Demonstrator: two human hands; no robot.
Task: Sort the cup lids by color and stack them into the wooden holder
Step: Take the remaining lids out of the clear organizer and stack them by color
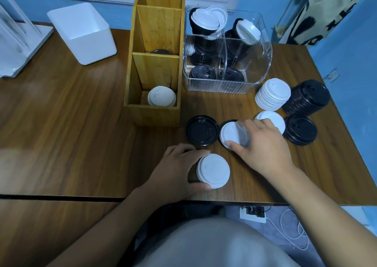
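My left hand [177, 170] holds a short stack of white lids [213, 170] near the table's front edge. My right hand [263, 144] grips a white lid [231, 134] lying on top of a black lid. A single black lid [201, 130] lies flat to its left. The wooden holder [155, 111] stands behind, with white lids [161, 96] in its front compartment and a dark lid [161, 51] in the middle one. To the right are a white stack [273, 94], a black stack [308, 97], a lower black stack [301, 131] and another white lid [274, 119].
A clear plastic bin [228, 85] holding black and white lids stands behind the loose lids. A white empty tub [81, 33] sits at the back left, next to a white rack [18, 40]. The table's front edge [306, 202] runs just below my hands.
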